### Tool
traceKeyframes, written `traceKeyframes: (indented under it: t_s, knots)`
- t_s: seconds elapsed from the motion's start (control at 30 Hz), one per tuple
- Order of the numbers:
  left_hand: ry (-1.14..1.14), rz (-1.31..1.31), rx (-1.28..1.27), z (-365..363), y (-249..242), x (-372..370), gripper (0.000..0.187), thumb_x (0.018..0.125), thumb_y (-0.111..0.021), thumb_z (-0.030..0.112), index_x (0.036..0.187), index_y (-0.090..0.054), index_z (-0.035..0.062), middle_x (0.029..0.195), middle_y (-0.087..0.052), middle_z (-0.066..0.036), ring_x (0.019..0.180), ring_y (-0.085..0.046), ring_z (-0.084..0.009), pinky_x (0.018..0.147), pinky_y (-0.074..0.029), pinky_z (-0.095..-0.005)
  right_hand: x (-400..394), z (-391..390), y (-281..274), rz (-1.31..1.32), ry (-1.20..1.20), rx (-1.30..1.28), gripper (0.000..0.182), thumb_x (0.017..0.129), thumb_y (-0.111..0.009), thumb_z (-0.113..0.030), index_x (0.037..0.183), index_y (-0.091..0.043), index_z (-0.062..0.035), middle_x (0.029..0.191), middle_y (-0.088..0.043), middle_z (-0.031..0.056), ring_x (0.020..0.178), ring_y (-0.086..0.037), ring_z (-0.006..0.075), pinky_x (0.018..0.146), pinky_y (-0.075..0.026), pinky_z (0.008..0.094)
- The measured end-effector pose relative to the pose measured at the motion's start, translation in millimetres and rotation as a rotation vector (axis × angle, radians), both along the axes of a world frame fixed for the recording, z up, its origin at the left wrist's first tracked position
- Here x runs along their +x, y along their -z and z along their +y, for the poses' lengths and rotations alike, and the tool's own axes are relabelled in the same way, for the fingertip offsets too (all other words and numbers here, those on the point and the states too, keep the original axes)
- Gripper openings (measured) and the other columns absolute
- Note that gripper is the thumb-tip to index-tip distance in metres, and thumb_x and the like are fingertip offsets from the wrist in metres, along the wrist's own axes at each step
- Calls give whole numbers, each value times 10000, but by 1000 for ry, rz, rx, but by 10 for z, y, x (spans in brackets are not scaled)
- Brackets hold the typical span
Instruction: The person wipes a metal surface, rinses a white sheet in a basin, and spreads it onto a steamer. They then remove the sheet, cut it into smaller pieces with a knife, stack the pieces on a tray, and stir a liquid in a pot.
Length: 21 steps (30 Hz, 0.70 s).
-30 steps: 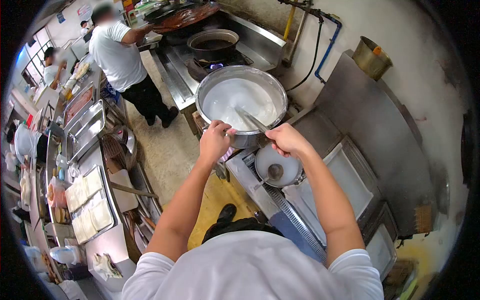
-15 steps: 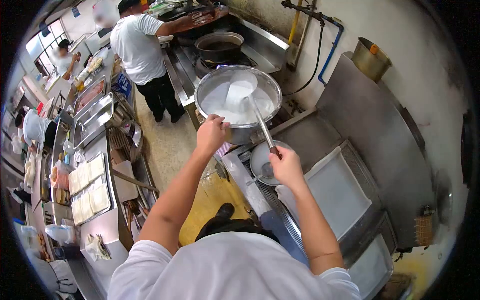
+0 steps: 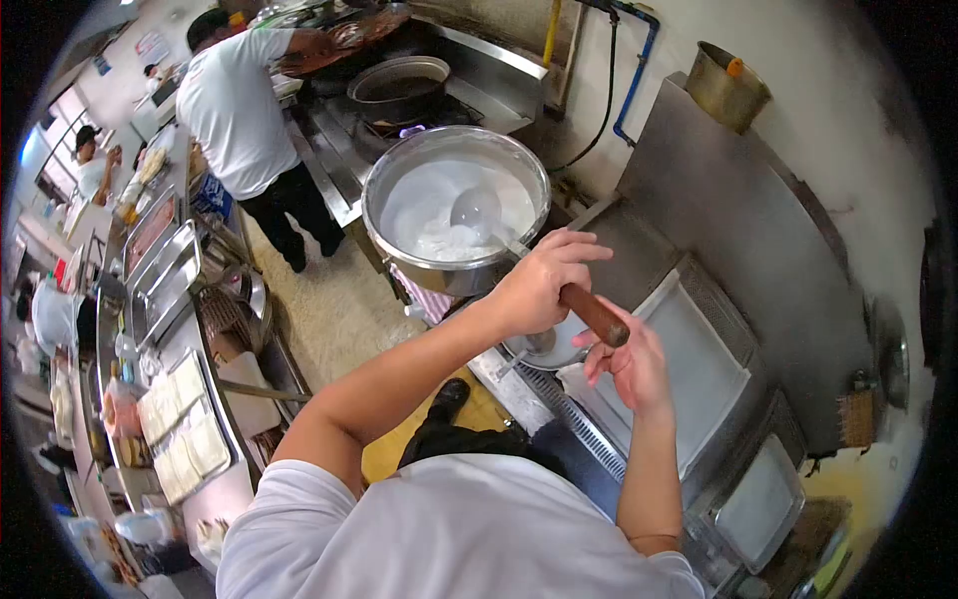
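Note:
A long-handled metal ladle [image 3: 477, 210] dips its bowl into white liquid in a large round metal pot [image 3: 457, 265]. My left hand [image 3: 547, 283] is closed around the ladle's shaft, near the top of its brown wooden handle [image 3: 599, 315]. Beside the handle's free end is my right hand [image 3: 634, 364], its fingers apart and holding nothing. Under my hands, partly covered by them, a round metal bowl [image 3: 547, 349] rests on the metal counter.
A white-filled tray [image 3: 689, 349] lies right of my hands, with another tray [image 3: 760, 504] nearer. Beyond the pot, a person in white [image 3: 235, 115] stands by a dark pan [image 3: 399, 90]. Sheets of pale dough [image 3: 185, 429] lie on the left counter.
My left hand has moved from the pot's rim onto the ladle's handle. My right hand has let go of the handle and opened. The ladle bowl is lower in the liquid.

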State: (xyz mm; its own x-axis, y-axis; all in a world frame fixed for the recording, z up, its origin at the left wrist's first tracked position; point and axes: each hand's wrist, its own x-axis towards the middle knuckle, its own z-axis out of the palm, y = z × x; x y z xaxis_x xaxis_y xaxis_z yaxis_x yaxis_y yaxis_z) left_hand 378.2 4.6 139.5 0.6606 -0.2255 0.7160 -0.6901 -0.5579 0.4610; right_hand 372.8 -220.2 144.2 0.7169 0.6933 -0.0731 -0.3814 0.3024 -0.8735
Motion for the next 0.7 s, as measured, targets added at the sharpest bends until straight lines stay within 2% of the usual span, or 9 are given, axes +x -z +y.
traceKeyframes:
  t_s: [0.1,0.13,0.17,0.23,0.33,0.43,0.47,0.57,0.7]
  knots:
    - [65,85,-173,211,-255,12,193,623,-728,-80,735,-616,31,1317,-657,-149,1297,-546,-391,1033,-469,-494,127,220,720,-147,35,-602,560,1035,-527,-409,1405,-522,13,1016,-706,162,641,-667,174,514,-553,293]
    - [62,93,-214,281,-322,42,171,624,-645,-129,720,-593,3,1319,-652,-171,1276,-563,-398,1016,-482,-473,126,332,998,-215,-14,-838,563,1021,-541,-424,1382,-540,8,1038,-709,173,718,-694,222,584,-571,347]
    - [75,105,-254,373,-377,73,165,623,-620,-139,714,-586,-6,1319,-653,-174,1260,-577,-390,1016,-483,-467,97,434,1331,-277,-67,-1074,566,1007,-555,-439,1360,-559,4,1060,-711,184,795,-720,271,654,-590,401]
    - [105,132,-329,565,-480,164,160,619,-571,-161,702,-572,-24,1318,-654,-180,1228,-604,-375,1015,-483,-455,-4,472,2298,-1094,-128,-1374,601,951,-621,-422,1343,-560,30,1125,-704,204,902,-712,368,783,-576,477]
    - [101,404,-569,883,-602,314,184,644,-504,-182,702,-556,-15,1313,-662,-187,1183,-632,-309,1004,-473,-409,-194,844,2215,-785,-282,-1596,566,951,-595,-475,1216,-639,23,1133,-690,252,1040,-668,442,913,-526,530]
    - [86,464,-749,1279,-708,582,232,655,-481,-194,730,-569,7,1318,-651,-216,1195,-625,-314,1003,-460,-381,-213,1053,2338,-712,-166,-1691,562,961,-549,-517,1058,-698,16,1087,-702,261,1029,-678,430,888,-537,523]
    - [96,392,-797,1421,-616,764,244,657,-480,-200,737,-573,11,1323,-646,-222,1205,-620,-321,1005,-459,-380,-199,1126,2353,-612,-101,-1729,577,966,-519,-539,992,-724,-1,1034,-709,270,1007,-683,433,883,-536,525]
    - [79,326,-933,1746,-358,1205,278,681,-471,-219,755,-579,26,1341,-629,-232,1250,-594,-334,1004,-463,-382,-185,1257,2306,-481,-21,-1738,567,948,-556,-535,1009,-721,4,1010,-712,270,971,-689,440,880,-539,520]
    - [88,361,-1143,2055,-122,1589,301,759,-445,-223,775,-577,47,1354,-618,-224,1288,-567,-322,987,-480,-391,-193,1292,2551,-410,186,-1672,470,907,-630,-438,987,-719,17,996,-713,275,957,-690,444,866,-538,516]
